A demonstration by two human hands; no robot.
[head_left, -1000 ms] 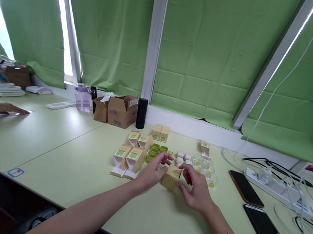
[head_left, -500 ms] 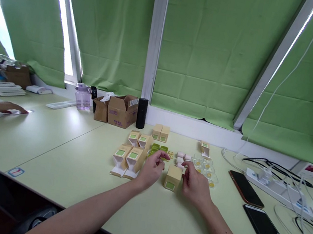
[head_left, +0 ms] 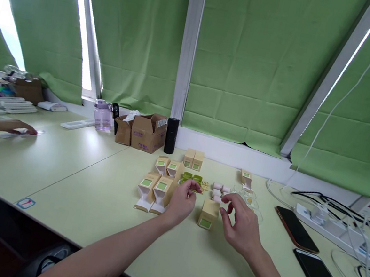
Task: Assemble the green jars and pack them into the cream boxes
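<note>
Green blinds [head_left: 244,63] | pale tabletop [head_left: 94,204] (seamed) | box [head_left: 210,211] between left hand [head_left: 180,203] and right hand [head_left: 243,224] | fingers [head_left: 233,199] parted, empty

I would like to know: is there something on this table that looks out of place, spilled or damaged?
One small open tan cardboard box looks odd: it sits alone toward the right, while four similar open boxes are grouped on the left. I see nothing spilled or damaged.

I could see the left hand [head_left: 181,203] loosely curled near a small tan box [head_left: 209,213] on the tabletop [head_left: 85,216], the right hand [head_left: 243,225] half-spread just beside it. Four cartons [head_left: 163,187] stood open leftward, near green tubs [head_left: 197,179].
</note>
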